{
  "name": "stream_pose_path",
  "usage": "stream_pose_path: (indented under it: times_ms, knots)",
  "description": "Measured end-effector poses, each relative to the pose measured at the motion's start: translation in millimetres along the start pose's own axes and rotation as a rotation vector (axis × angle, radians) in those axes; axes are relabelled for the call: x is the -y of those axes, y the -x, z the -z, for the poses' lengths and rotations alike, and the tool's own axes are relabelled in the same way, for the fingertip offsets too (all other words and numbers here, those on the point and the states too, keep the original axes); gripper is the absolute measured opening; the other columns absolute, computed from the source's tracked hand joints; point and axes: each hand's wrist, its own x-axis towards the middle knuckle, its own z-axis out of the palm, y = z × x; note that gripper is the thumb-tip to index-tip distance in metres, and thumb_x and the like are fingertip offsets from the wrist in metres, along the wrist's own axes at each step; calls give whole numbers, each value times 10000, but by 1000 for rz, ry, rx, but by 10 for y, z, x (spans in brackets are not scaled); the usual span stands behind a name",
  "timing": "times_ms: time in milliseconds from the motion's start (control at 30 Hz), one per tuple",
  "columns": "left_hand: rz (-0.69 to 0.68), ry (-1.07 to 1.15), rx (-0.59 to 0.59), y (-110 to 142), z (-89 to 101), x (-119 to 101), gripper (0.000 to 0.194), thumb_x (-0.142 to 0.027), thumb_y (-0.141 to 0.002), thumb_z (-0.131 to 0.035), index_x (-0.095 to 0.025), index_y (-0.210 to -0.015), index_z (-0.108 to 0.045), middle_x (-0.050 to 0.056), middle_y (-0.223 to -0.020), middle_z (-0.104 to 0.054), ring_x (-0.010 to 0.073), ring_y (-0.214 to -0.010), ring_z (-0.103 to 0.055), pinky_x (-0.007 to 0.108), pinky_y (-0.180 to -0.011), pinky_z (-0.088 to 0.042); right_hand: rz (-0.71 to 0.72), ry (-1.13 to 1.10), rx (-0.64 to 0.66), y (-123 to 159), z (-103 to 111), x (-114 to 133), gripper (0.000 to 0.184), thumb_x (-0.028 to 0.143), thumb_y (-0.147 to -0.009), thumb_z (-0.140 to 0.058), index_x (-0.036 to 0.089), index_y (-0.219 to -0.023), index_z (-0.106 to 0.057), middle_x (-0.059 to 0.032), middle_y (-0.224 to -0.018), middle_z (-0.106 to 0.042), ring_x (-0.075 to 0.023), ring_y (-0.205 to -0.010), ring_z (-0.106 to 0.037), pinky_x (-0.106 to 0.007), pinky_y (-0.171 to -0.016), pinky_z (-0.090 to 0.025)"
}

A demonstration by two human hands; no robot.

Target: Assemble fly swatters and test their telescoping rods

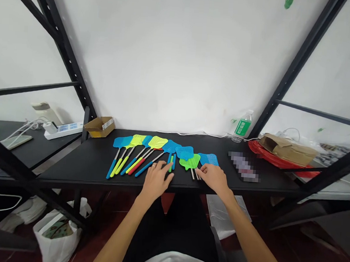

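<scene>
Blue and yellow fly swatters (158,143) lie left of the left hand (156,180), whose fingers spread loosely at coloured handles (171,159), grip indeterminate. Between the hands, metal rods (193,174) emerge beneath a green head (190,161); the right hand (215,177) has its fingertips bunched beside them, hold likewise unclear.

I get a bright wall (180,67) above the tbl (78,159), v. dim floor (115,219) below it, pixelated patch (245,166) on it, edges stretched.
</scene>
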Motion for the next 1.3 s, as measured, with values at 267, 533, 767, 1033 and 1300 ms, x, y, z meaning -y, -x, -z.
stream_pose_path:
  times_ms: [267,533,767,1033,1300]
  knots:
    - [55,38,18,34,-61,-33,270,-289,-994,-476,-205,-1155,-676,108,-1087,-642,275,-1007,-599,398,-875,-458,20,11,50,-41,-68,-3,257,307,-784,-651,211,-550,-611,-77,-594,-645,-259,-694,-678,-283,-560,-326]
    - [120,78,37,-7,0,-67,305,-253,-991,-443,-169,-1183,-665,87,-906,-663,270,-939,-631,350,-781,-482,-36,-391,170,-161,26,-249,244,342,-853,-588,190,-670,-644,-26,-520,-653,-144,-396,-575,-241,-441,-417]
    - [246,434,-75,-89,255,11,417,-309,-981,-468,-148,-1327,-638,102,-999,-716,246,-938,-664,348,-806,-506,-198,-1097,55,-203,401,-446,198,384,-910,-613,190,-876,-595,-85,-742,-765,-131,-454,-624,-206,-386,-432]
    - [203,884,129,-43,283,-430,363,-391,-964,-534,-166,-1156,-745,86,-986,-692,196,-823,-632,295,-710,-482,16,-1541,74,52,500,-8,317,540,-851,-705,273,-970,-584,-63,-1257,-721,-271,-1134,-703,-396,-865,-601]
    - [141,879,153,-10,402,-618,359,-385,-995,-498,-179,-1161,-741,78,-947,-663,184,-790,-601,284,-673,-449,78,-1546,205,190,361,267,400,565,-810,-744,265,-973,-536,-57,-1024,-781,-229,-962,-754,-325,-787,-604]
